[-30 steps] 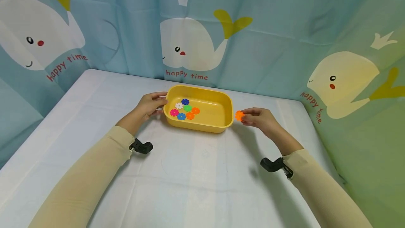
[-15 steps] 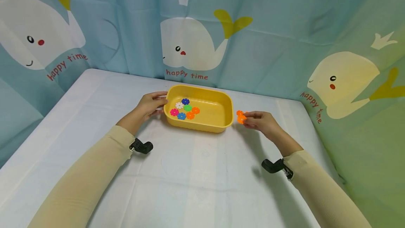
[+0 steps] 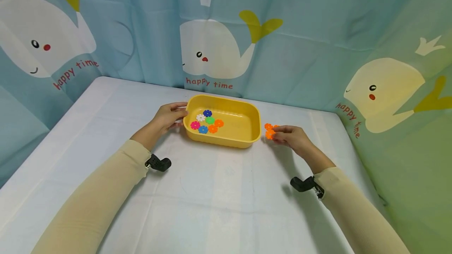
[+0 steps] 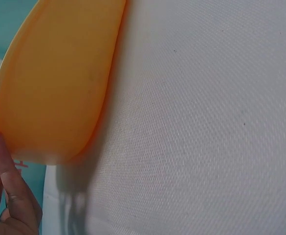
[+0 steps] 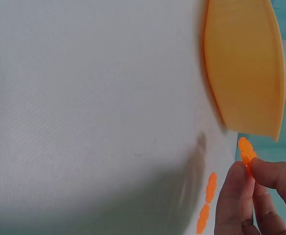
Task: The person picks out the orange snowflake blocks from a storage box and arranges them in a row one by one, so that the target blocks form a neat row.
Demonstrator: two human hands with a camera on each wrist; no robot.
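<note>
My left hand (image 3: 166, 117) grips the left end of a yellow plastic basin (image 3: 243, 143), its fingers at the rim. Several notched flower-shaped discs lie in the basin's left half, among them a pink disc (image 3: 195, 125), a white disc (image 3: 200, 117) and a green disc (image 3: 210, 120). To the right of the basin, my right hand (image 3: 291, 137) pinches an orange notched disc (image 5: 246, 148) between thumb and fingers. Two more orange discs (image 5: 211, 187) lie on the table beside that hand. In the head view, one orange disc (image 3: 268, 126) shows just behind the held one.
A white cloth covers the table (image 3: 212, 207). Behind and to the right hangs a blue-green curtain (image 3: 303, 69) printed with whales. Each wrist wears a black camera mount, such as the left mount (image 3: 157, 163).
My right hand has shifted slightly down and to the right with the held disc, so other orange discs now show behind it. My left hand and the basin have stayed in place.
</note>
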